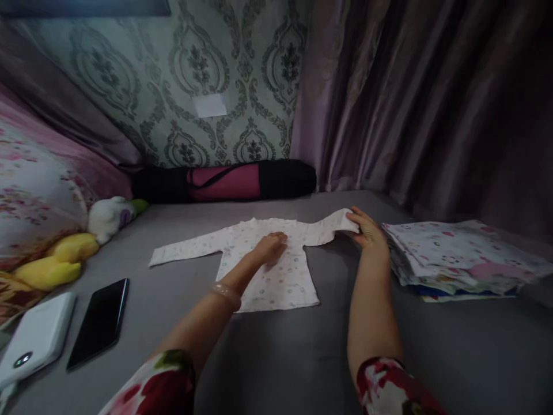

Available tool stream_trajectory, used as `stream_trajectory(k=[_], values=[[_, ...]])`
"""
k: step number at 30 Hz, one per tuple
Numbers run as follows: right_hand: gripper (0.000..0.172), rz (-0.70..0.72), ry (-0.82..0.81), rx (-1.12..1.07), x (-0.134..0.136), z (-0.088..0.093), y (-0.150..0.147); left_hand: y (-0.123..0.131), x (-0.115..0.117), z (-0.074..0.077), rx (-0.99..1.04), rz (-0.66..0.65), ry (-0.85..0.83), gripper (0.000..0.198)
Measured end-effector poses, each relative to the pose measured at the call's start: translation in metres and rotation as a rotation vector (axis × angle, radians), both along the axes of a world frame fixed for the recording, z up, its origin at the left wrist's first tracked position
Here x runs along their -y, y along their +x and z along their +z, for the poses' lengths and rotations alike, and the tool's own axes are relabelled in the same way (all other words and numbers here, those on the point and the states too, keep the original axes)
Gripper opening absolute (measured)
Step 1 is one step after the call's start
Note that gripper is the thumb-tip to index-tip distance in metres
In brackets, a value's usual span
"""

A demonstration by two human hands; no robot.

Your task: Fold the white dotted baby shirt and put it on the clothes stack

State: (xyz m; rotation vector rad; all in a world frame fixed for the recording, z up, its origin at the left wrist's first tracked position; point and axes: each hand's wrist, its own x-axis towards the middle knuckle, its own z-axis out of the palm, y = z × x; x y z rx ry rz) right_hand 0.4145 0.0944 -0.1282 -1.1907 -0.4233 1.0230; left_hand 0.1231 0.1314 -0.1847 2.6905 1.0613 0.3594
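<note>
On my feed, a small long-sleeved shirt (283, 282) of thin white cloth, dotted with pale prints, lies spread on the smooth grey sheet (173, 311). Its collar (253, 221) points toward the damask-patterned wall (199, 57), its straight hem (276, 308) toward my near side; its longest line runs left to right, along the sleeves (185, 250). I have the right hand (367, 229) pinching the right-side cuff (347, 220), raised off the sheet. The left hand (270, 248) lies over the chest, fingers bunched; I can't tell whether it grips fabric. A soft, layered stack of folded cloth (458, 251) sits just beside the right forearm (372, 300).
</note>
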Motion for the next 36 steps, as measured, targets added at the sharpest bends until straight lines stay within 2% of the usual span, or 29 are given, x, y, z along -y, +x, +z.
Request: stream_trajectory(k=[3,7,10,18,22,26,28,30,33,36], values=[[0.035,-0.055,0.014,-0.051,0.002,-0.002,0.013,0.030,-0.025,-0.014,0.031,-0.057,0.005,0.032],[0.030,-0.085,-0.008,-0.083,0.005,-0.002,0.025,0.052,-0.041,-0.019,-0.027,0.001,0.003,0.041],[0.032,-0.083,-0.023,-0.098,0.004,-0.003,0.027,0.055,-0.044,-0.014,-0.097,0.048,-0.021,0.047],[0.030,-0.088,0.001,-0.098,-0.007,0.000,0.022,0.065,-0.055,0.002,-0.280,0.001,-0.130,0.079],[0.028,-0.044,0.020,-0.056,-0.011,0.010,0.009,0.076,-0.061,0.014,-0.375,-0.001,-0.189,0.089],[0.028,-0.038,0.020,-0.108,-0.014,0.025,-0.012,0.082,-0.063,0.021,-0.387,0.015,-0.260,0.090],[0.028,-0.033,0.020,-0.113,-0.015,0.029,-0.022,0.079,-0.062,0.021,-0.328,0.025,-0.276,0.089],[0.026,-0.016,0.020,-0.100,-0.016,0.029,-0.032,0.068,-0.058,0.019,-0.183,0.071,-0.283,0.082],[0.023,0.020,0.020,-0.081,-0.021,0.025,-0.045,0.039,-0.044,0.016,0.179,0.201,-0.309,0.066],[0.023,0.042,0.006,-0.068,-0.027,0.021,-0.060,0.002,-0.024,0.010,0.481,0.311,-0.386,0.060]])
